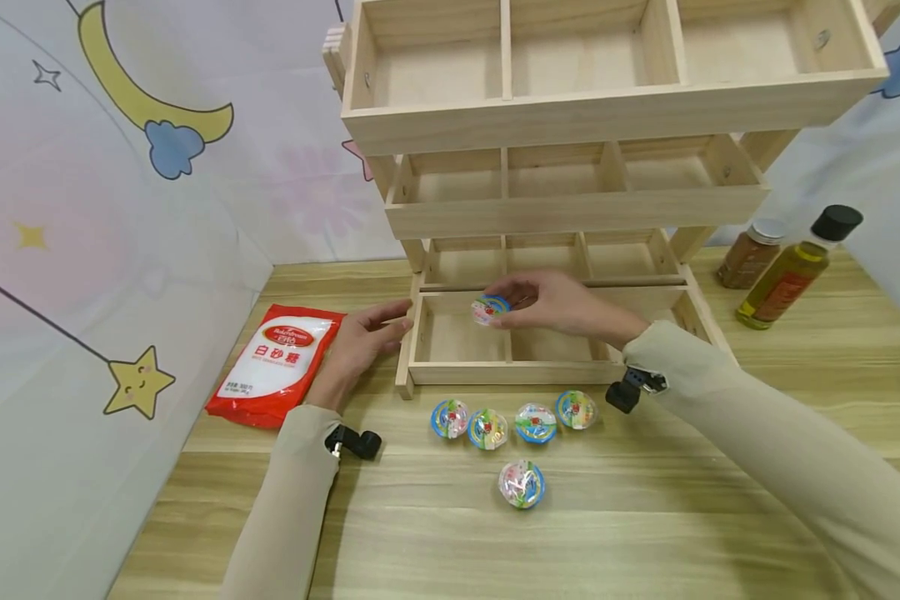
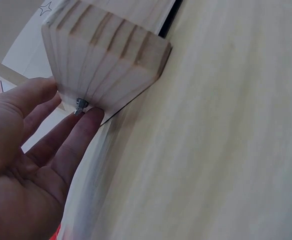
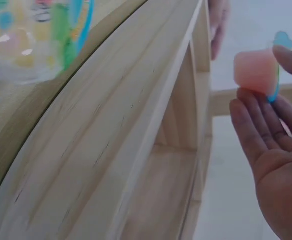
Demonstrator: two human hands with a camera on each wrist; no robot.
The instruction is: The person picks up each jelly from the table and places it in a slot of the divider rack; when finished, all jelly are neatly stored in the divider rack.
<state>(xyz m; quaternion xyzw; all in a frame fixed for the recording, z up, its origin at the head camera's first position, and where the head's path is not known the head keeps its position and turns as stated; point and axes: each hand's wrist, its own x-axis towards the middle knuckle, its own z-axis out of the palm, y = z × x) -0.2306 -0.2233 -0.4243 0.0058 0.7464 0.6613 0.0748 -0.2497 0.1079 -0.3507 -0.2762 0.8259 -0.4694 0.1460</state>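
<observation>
My right hand [image 1: 558, 307] pinches a jelly cup [image 1: 489, 310] over the left compartment of the shelf's lowest tier [image 1: 457, 373]. In the right wrist view this jelly cup [image 3: 255, 71] looks pink, with a blue-edged lid, between thumb and fingers. My left hand [image 1: 356, 346] is at the left end of the wooden shelf, its fingers loosely extended. The left wrist view has those fingertips right at a wooden end piece [image 2: 106, 47], beside a small metal bolt [image 2: 81, 104]. Several more jelly cups [image 1: 536, 423] with colourful lids lie on the table in front of the shelf.
A red and white bag of sugar [image 1: 277, 362] lies on the left, beside my left hand. An oil bottle [image 1: 786, 279] and a brown jar with a pale lid [image 1: 750, 257] stand right of the shelf. Upper tiers [image 1: 607, 117] of the shelf overhang the lowest one.
</observation>
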